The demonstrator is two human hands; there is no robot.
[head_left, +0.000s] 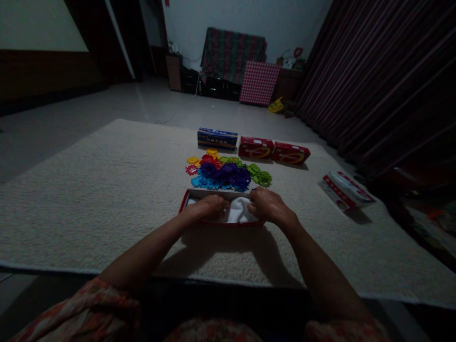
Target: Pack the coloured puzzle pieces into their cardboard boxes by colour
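A shallow open box (185, 200) with red edges stands on the pale mat in front of me. Folded white cloth (239, 209) lies inside it. My left hand (213, 205) reaches into the box, its fingers curled on the cloth and partly hidden. At the right end my right hand (266, 204) bends over the rim, closed, with its fingertips on the cloth's right side. Just behind the box lies a heap of gear-shaped plastic pieces (228, 173) in dark blue, light blue, green, red and yellow.
Behind the pieces stand a blue box (217, 139) and two red boxes, one left (255, 148) and one right (291, 153). A red and white package (345, 191) sits at the right of the mat (89, 190). Dark curtains (363, 71) hang on the right.
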